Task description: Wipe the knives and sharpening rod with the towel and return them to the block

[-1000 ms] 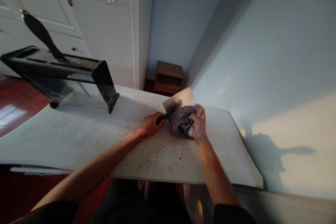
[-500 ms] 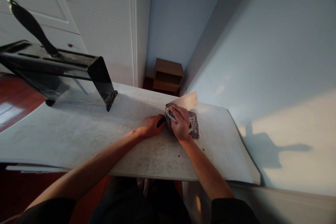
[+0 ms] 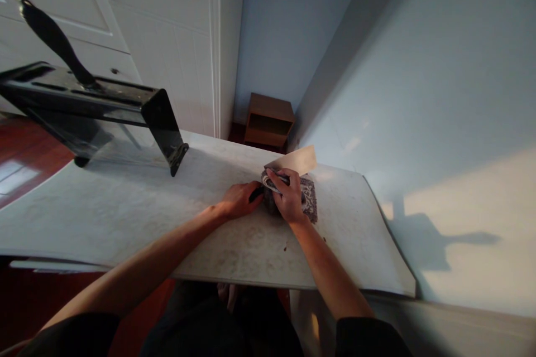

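So, biggest stuff first: a pale blue wall (image 3: pixel 419 67) is rising off to the right of both hands, and a white panelled cabinet (image 3: pixel 167 50) is standing ahead and left of them. A scuffed white tabletop (image 3: pixel 125 212) is stretching out under both. Well left of the left hand, a black-framed, clear-sided knife block (image 3: pixel 104 93) is sitting on it, with a curved black knife handle (image 3: pixel 58 39) sticking up. A small brown wooden open-fronted box (image 3: pixel 270 117) is sitting beyond the hands. A wide metal-bladed cleaver (image 3: pixel 299 159) is lying between the hands and angling past the right one; the left hand (image 3: pixel 240 201) is closing around its black handle. The right hand (image 3: pixel 288 196) is gripping a bunched purple-grey patterned cloth (image 3: pixel 310 198) against the blade. Tiny reddish-brown specks (image 3: pixel 285 246) are lying nearer the body than the right hand.
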The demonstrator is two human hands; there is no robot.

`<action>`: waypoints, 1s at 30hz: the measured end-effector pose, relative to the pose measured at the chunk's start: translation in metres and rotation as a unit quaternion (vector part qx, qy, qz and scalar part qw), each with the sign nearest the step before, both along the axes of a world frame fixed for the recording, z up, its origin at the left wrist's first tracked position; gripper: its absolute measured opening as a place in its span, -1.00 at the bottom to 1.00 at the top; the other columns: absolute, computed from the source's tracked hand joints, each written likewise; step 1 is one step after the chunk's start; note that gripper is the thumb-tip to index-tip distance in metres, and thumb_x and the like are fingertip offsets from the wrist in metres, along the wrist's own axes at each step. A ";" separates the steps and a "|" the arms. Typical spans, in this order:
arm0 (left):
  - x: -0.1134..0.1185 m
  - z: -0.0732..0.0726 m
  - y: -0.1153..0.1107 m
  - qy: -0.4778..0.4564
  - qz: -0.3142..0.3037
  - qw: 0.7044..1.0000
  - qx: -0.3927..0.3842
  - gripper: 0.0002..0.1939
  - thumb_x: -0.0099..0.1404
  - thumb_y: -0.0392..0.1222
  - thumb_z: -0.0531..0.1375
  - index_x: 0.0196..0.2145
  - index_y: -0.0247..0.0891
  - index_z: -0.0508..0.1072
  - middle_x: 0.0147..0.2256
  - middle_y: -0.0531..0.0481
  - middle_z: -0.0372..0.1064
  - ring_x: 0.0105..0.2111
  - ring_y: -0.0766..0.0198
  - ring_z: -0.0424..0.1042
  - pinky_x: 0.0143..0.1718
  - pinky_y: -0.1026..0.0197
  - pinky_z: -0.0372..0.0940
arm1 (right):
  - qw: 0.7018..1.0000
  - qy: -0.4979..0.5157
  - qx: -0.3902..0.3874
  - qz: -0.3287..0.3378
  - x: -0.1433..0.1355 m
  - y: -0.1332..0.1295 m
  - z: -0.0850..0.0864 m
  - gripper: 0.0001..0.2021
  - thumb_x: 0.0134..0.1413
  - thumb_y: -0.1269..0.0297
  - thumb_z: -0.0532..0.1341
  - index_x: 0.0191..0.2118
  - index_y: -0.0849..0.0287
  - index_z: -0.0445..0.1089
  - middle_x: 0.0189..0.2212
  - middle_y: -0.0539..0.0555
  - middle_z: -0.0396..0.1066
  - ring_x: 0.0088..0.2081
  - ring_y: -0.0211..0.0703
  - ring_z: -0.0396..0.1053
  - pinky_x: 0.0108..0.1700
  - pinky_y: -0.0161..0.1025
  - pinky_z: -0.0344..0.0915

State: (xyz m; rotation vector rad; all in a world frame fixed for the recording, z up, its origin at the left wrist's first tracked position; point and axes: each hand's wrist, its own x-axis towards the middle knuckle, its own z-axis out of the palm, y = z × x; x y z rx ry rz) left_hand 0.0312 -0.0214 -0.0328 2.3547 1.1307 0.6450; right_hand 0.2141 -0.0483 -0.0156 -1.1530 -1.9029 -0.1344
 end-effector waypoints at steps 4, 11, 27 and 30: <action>-0.002 0.002 0.000 0.033 -0.026 0.999 0.023 -0.67 0.35 -0.02 0.04 -0.10 -0.22 0.46 -0.25 -0.16 0.56 -0.28 0.04 0.55 -0.27 0.15 0.37 | 0.999 0.036 0.016 -0.024 0.000 0.000 0.004 -0.58 0.20 0.45 0.10 0.10 -0.07 0.42 -0.13 0.14 0.33 -0.04 -0.03 0.33 0.03 -0.05 0.34; -0.004 0.002 -0.003 0.016 -0.031 0.998 0.054 -0.66 0.35 -0.02 0.05 -0.06 -0.19 0.49 -0.23 -0.12 0.57 -0.26 0.09 0.55 -0.24 0.17 0.36 | 0.978 0.149 0.056 -0.131 0.015 0.005 0.008 -0.84 0.19 0.30 0.14 -0.13 0.09 0.39 -0.21 0.12 0.44 -0.11 -0.06 0.39 0.01 -0.03 0.32; -0.006 -0.009 0.002 -0.024 -0.020 0.998 0.047 -0.67 0.31 0.01 0.08 -0.11 -0.16 0.53 -0.23 -0.08 0.57 -0.24 0.11 0.55 -0.18 0.17 0.38 | 0.906 0.292 0.037 -0.304 0.074 0.024 0.002 -0.73 0.04 0.20 0.17 -0.14 0.17 0.41 -0.18 0.12 0.45 -0.12 -0.05 0.35 0.03 -0.07 0.23; -0.006 -0.006 0.002 -0.033 -0.012 0.999 0.040 -0.67 0.29 0.01 0.09 -0.14 -0.16 0.54 -0.25 -0.08 0.57 -0.27 0.12 0.54 -0.20 0.18 0.38 | 0.892 0.326 0.016 -0.313 0.081 0.026 0.004 -0.70 0.03 0.17 0.17 -0.15 0.20 0.43 -0.20 0.13 0.46 -0.16 -0.05 0.36 -0.03 -0.09 0.25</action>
